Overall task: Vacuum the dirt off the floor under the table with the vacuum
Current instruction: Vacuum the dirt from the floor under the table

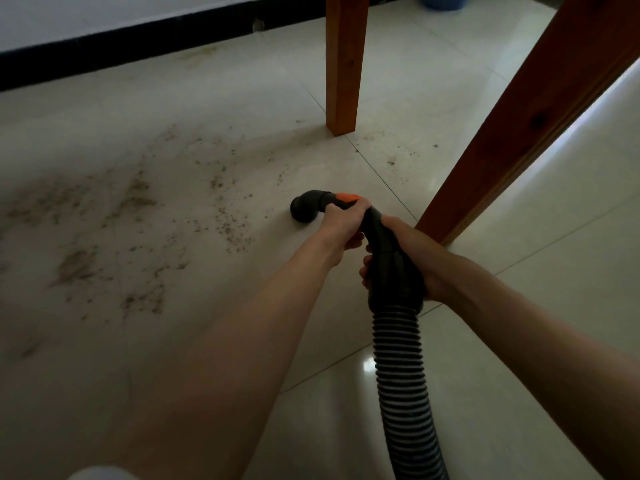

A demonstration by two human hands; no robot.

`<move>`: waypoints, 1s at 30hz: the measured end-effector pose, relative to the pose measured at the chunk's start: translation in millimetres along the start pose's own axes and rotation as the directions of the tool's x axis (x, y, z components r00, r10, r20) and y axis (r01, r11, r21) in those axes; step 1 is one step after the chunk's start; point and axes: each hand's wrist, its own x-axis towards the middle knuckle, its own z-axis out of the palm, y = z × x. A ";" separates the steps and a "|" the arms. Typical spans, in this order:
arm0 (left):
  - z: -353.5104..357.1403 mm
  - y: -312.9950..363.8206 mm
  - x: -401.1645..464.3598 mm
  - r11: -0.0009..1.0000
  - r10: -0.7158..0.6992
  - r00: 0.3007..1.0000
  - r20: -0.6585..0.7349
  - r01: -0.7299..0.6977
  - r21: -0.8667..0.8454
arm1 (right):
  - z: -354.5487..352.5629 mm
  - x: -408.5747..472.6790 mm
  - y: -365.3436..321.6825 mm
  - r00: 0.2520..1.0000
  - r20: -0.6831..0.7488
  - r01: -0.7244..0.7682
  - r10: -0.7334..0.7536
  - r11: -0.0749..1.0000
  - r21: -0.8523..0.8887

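Both hands hold the vacuum's dark handle. Left hand fingers wrap the front near the orange button; right hand fingers curl round the rear above the ribbed hose. Nozzle sits on the floor just ahead. Dirt spreads left of the fingers, toward the table leg. Judged: most remains.

Bare forearms (perhaps a white sleeve below).
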 end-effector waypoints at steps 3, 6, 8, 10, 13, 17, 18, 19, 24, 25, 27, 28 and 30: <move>1.2 5.1 -9.2 0.999 -0.032 0.999 -0.014 0.032 0.041 | -1.2 -5.5 -0.6 0.999 0.016 -0.036 0.036 0.999 0.014; 2.5 8.9 -17.1 0.996 -0.056 0.998 -0.028 0.058 0.065 | -2.5 -9.8 -4.1 0.998 0.038 -0.053 0.052 0.999 0.008; 1.8 9.2 -17.6 0.997 -0.056 0.998 -0.034 0.058 0.060 | -2.1 -11.3 -5.9 0.998 0.045 -0.048 0.048 0.999 -0.001; 0.1 9.8 -14.9 0.998 -0.050 0.998 -0.030 0.051 0.040 | 0.7 -9.1 -4.9 0.999 0.047 -0.016 0.017 1.000 -0.013; -3.9 11.9 -11.3 1.000 -0.019 1.000 -0.024 0.019 0.018 | 10.2 0.3 0.8 0.996 0.026 0.083 -0.082 0.996 -0.035; -8.9 12.4 -9.4 1.000 0.024 1.000 -0.014 -0.024 -0.002 | 20.7 13.2 2.6 0.982 0.050 0.182 -0.182 0.983 0.015; -10.6 12.4 -9.2 1.000 0.031 0.999 -0.014 -0.031 -0.004 | 21.9 15.5 1.8 0.980 0.064 0.189 -0.190 0.982 0.029; -12.7 12.3 -9.2 0.999 0.035 0.999 -0.018 -0.035 -0.004 | 23.1 17.6 1.1 0.979 0.068 0.193 -0.195 0.981 0.036; -22.0 10.7 -8.2 1.000 0.012 0.999 -0.029 -0.013 -0.026 | 25.4 23.2 -0.1 0.981 0.046 0.187 -0.186 0.982 -0.012; -22.5 10.4 -8.3 0.999 0.000 1.000 -0.027 -0.001 -0.035 | 24.5 22.6 -0.9 0.984 0.050 0.174 -0.173 0.985 -0.019; -21.8 10.6 -8.6 0.999 -0.022 0.999 -0.040 0.020 -0.048 | 21.6 20.2 -2.7 0.990 0.056 0.135 -0.133 0.990 -0.034; -21.1 11.3 -9.0 0.999 -0.031 0.998 -0.054 0.029 -0.046 | 20.4 18.6 -3.4 0.991 0.059 0.119 -0.117 0.992 -0.045; -21.3 13.5 -9.0 0.999 -0.050 0.996 -0.078 0.049 -0.017 | 18.6 14.3 -2.5 0.993 0.067 0.103 -0.098 0.992 -0.075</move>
